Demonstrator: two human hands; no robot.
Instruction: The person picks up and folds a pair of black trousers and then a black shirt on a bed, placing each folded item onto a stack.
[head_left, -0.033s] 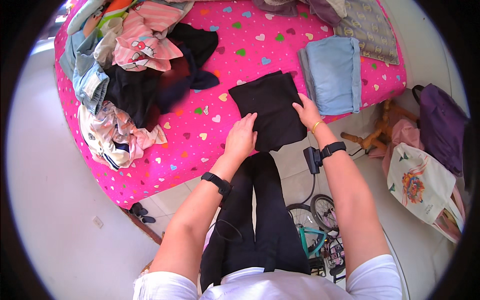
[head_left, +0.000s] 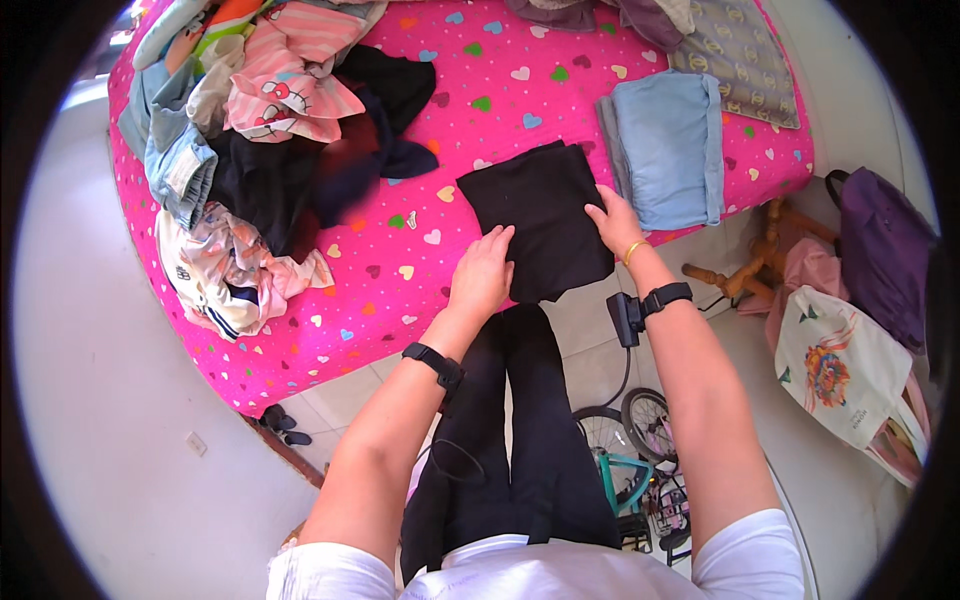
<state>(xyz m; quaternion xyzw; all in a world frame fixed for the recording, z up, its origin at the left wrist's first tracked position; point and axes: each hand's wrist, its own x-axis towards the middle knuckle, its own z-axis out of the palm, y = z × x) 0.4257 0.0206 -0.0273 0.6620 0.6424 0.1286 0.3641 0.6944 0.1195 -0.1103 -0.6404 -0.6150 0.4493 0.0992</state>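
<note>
Touching a folded black garment (head_left: 540,225) from either side, a person's two bare hands meet its edges near the front edge of a bed, whose bright pink cover (head_left: 290,365) is scattered with coloured hearts. The garment lies as a rough, flat square, slightly askew, its near end reaching past the mattress edge. The left hand (head_left: 482,272) is at the lower left edge, fingers extended over the cloth; the right hand (head_left: 618,225) is at the right edge, thumb on top. The undersides of both hands are hidden, so I cannot tell whether either is closed on the fabric. Just right of the black square, a folded light blue garment (head_left: 670,150) sits beside a strip of grey cloth (head_left: 608,150). Well apart, on the left of the bed, spreads a loose heap of clothes (head_left: 285,90) in pink stripes, pale blue, black and white. A gold bracelet (head_left: 632,252) circles the right wrist, and each forearm wears a black band. Below, to the right, are a bicycle (head_left: 630,470), a white tote bag (head_left: 840,365) with a flower-like print, and a purple bag (head_left: 880,255).
</note>
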